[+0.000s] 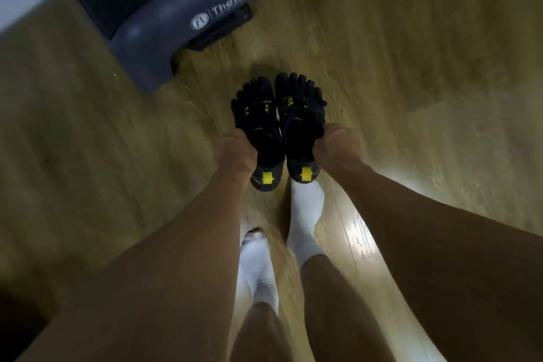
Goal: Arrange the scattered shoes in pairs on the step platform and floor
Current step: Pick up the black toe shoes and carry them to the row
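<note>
Near the step platform (164,17), the toe shoes (298,109), judged soft and light, are gripped at their sides by the left hand (235,153) and right hand (335,147).

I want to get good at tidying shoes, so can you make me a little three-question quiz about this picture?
1. True or false: the left hand grips the left shoe and the right hand grips the right shoe.
2. What colour are the heel tabs on the black shoes? A red, B yellow, C white.
3. Fill in: the step platform lies ahead of the shoes, to the person's ____.

Key: 1 true; 2 B; 3 left.
</note>
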The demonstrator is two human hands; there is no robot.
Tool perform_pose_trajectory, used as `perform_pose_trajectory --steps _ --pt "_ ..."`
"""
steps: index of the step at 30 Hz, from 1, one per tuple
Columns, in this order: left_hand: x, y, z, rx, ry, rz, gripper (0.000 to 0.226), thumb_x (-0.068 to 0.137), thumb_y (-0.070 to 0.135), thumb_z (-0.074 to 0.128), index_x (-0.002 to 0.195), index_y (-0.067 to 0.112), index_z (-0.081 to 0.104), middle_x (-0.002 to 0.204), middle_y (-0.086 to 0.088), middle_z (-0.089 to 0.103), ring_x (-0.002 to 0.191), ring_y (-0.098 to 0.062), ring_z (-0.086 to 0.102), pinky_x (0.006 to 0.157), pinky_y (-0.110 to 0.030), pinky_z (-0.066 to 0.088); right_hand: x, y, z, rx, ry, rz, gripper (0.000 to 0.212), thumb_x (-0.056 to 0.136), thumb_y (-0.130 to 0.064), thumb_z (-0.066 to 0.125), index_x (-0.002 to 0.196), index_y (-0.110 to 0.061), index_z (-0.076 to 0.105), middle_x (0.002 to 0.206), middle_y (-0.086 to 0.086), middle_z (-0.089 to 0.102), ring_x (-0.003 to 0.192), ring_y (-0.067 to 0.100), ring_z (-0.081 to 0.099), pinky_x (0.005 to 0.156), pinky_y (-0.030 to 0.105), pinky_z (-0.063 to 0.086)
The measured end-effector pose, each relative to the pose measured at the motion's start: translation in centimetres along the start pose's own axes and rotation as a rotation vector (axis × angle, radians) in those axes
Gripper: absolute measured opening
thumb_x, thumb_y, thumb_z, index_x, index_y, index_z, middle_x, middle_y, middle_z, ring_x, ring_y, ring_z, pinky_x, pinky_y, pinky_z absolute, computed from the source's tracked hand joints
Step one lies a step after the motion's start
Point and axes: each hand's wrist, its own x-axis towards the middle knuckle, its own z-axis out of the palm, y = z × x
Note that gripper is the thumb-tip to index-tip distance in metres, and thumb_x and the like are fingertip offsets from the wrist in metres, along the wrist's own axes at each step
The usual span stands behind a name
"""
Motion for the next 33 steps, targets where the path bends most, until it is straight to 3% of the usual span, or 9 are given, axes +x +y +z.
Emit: perform_pose_trajectory --steps 5,10,15,17,19,21,23,29,33 --pt "-10.3 3.0 -9.5 0.080 0.048 0.243 0.021 0.088 0.009 0.048 0.101 0.003 0.064 0.099 -0.018 0.065 0.089 -0.034 0.062 0.065 -0.032 0.040 -11.6 0.1 -9.9 0.060 0.051 0.060 0.030 0.093 -0.011 0.041 0.117 0.002 0.055 0.115 0.021 0.060 0.106 0.037 0.058 0.083 0.038 0.047" --pt "-23.9 7.5 -19.2 0.156 0.037 0.514 0.005 0.087 0.008 0.051 0.087 0.007 0.056 0.085 -0.012 0.056 0.081 -0.031 0.056 0.064 -0.033 0.040 -26.1 2.2 -21.1 0.107 0.149 0.104 0.027 0.089 -0.007 0.044 0.111 0.004 0.055 0.110 0.020 0.060 0.098 0.032 0.060 0.069 0.029 0.041" --pt "-38.6 12.1 -24.4 0.247 0.074 0.773 0.013 0.090 0.010 0.048 0.077 0.010 0.047 0.077 -0.010 0.055 0.077 -0.032 0.056 0.061 -0.034 0.041 -41.7 7.2 -28.4 0.435 0.297 0.275 0.025 0.084 -0.006 0.047 0.103 0.001 0.062 0.092 0.017 0.067 0.083 0.031 0.064 0.054 0.024 0.044" --pt "-44.6 13.6 -25.2 0.286 0.062 0.887 0.014 0.091 0.011 0.047 0.077 0.011 0.047 0.075 -0.007 0.054 0.073 -0.029 0.055 0.057 -0.032 0.039 -47.6 9.7 -30.0 0.566 0.377 0.339 0.025 0.081 -0.004 0.046 0.099 0.000 0.064 0.087 0.018 0.068 0.080 0.031 0.066 0.059 0.028 0.051" --pt "-50.7 15.1 -25.2 0.341 0.067 1.003 0.013 0.091 0.011 0.047 0.078 0.010 0.047 0.071 -0.005 0.049 0.063 -0.024 0.050 0.050 -0.029 0.035 -53.1 12.5 -30.9 0.653 0.456 0.406 0.023 0.079 -0.003 0.046 0.093 0.000 0.064 0.084 0.018 0.069 0.078 0.031 0.067 0.067 0.033 0.057" --pt "-56.3 16.5 -24.4 0.391 0.083 1.102 0.011 0.092 0.010 0.047 0.081 0.009 0.047 0.073 -0.006 0.048 0.060 -0.024 0.046 0.045 -0.027 0.030 -58.2 15.3 -31.2 0.708 0.541 0.467 0.016 0.078 -0.002 0.046 0.078 -0.003 0.062 0.075 0.016 0.067 0.067 0.028 0.064 0.055 0.028 0.052" --pt "-61.6 17.7 -22.9 0.419 0.073 1.185 0.008 0.092 0.010 0.046 0.084 0.008 0.047 0.079 -0.008 0.048 0.070 -0.030 0.050 0.050 -0.028 0.034 -62.9 18.4 -31.1 0.740 0.641 0.518 0.016 0.077 -0.003 0.046 0.066 -0.009 0.055 0.066 0.013 0.062 0.059 0.027 0.062 0.049 0.023 0.045" --pt "-77.6 19.1 -13.2 0.413 -0.010 1.418 0.011 0.086 0.006 0.044 0.085 0.004 0.055 0.091 -0.020 0.060 0.084 -0.038 0.057 0.073 -0.041 0.050 -77.3 29.7 -26.1 0.830 0.851 0.657 0.019 0.078 -0.002 0.046 0.086 0.001 0.062 0.086 0.024 0.068 0.083 0.037 0.066 0.075 0.042 0.057" --pt "-87.6 16.9 -4.7 0.441 -0.050 1.514 0.009 0.085 0.006 0.045 0.085 0.006 0.053 0.086 -0.015 0.055 0.080 -0.034 0.053 0.067 -0.035 0.044 -86.9 37.4 -20.5 0.812 0.936 0.776 0.018 0.078 -0.005 0.047 0.087 0.004 0.060 0.085 0.022 0.065 0.086 0.038 0.064 0.075 0.041 0.056"
